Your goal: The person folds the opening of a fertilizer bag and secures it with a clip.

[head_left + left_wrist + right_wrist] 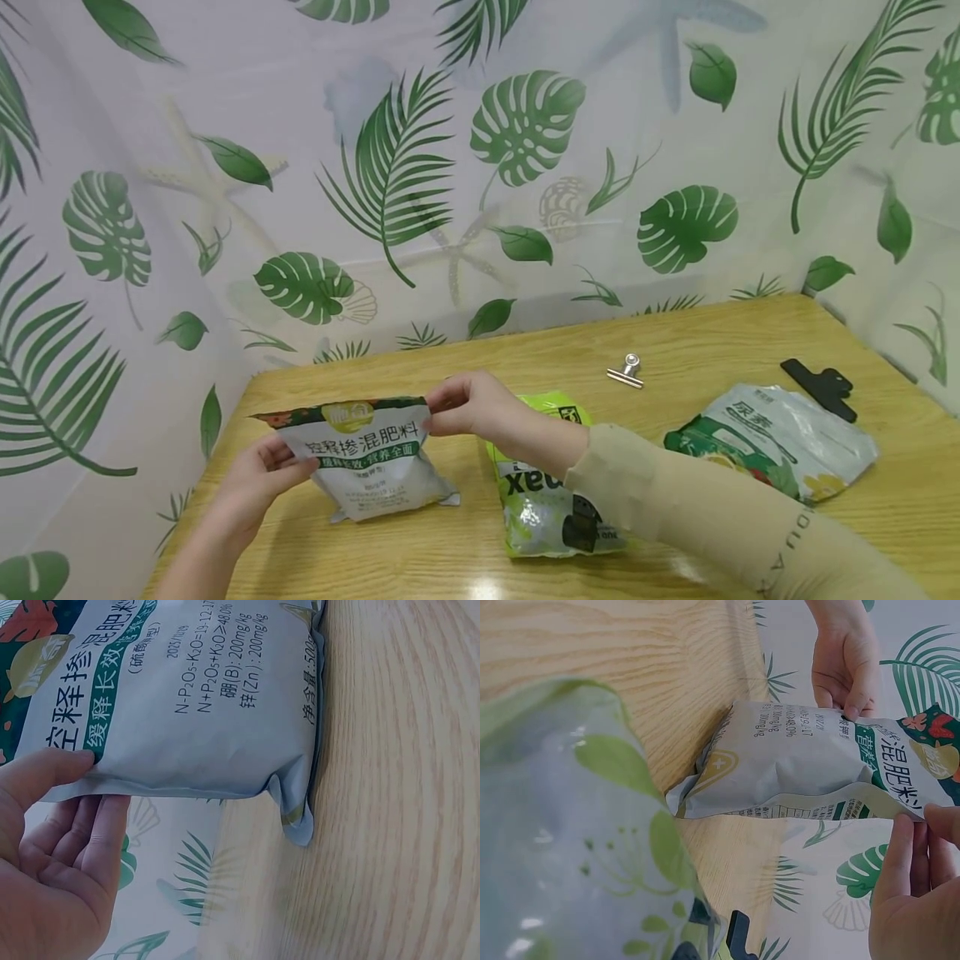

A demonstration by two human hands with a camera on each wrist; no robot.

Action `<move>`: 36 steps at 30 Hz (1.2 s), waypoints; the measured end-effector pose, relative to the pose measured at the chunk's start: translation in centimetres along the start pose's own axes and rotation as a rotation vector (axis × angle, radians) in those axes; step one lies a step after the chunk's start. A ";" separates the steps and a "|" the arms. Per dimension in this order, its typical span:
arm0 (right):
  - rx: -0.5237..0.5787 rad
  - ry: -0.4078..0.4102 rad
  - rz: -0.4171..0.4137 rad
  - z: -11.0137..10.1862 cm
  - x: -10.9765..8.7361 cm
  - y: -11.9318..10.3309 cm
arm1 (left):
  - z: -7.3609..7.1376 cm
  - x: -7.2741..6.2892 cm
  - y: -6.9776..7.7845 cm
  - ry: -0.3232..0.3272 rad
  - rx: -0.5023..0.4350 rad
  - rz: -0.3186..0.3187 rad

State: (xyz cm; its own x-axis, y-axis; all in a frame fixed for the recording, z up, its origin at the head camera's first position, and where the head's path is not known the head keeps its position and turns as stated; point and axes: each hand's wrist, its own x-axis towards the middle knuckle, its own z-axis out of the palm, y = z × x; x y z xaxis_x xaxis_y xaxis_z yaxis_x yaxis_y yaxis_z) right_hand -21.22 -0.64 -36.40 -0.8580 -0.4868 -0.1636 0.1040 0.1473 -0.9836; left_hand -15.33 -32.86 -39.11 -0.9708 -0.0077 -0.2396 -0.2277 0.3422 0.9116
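A white fertilizer bag [375,487] with a dark green, flower-printed top band stands upright on the wooden table. My left hand [247,492] pinches its left edge; in the left wrist view the thumb lies on the front and the fingers of that hand [64,877] are behind. At the upper right corner, my right hand [476,408] pinches the bag's edge between thumb and fingers, as the right wrist view also shows with the hand [919,900] near the top band. Whether the top is sealed cannot be seen.
Under my right forearm lies a lime-green bag [525,521] with upside-down lettering, partly hidden. A white-and-green bag [787,446] lies flat at right, beside a black clip [817,387]. A silver metal clip [626,372] sits farther back. Leaf-printed cloth [600,283] borders the table.
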 end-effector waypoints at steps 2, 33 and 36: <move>-0.002 0.001 0.000 0.0 0.0 0.0 | 0.1 -0.1 0.0 0.012 0.001 -0.008; -0.006 -0.026 0.009 0.0 -0.3 -0.2 | -1.3 -1.4 1.8 0.012 -0.062 0.049; 0.021 -0.026 0.012 0.0 -0.4 -0.4 | -1.3 -1.4 1.9 0.014 -0.056 0.051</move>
State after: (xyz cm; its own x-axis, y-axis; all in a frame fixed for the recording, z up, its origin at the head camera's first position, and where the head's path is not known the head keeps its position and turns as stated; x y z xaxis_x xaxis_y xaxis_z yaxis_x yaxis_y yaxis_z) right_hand -20.88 -0.46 -35.97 -0.8433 -0.5074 -0.1773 0.1250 0.1358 -0.9828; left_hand -14.48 -33.43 -36.61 -0.9822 -0.0053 -0.1878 -0.1813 0.2895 0.9399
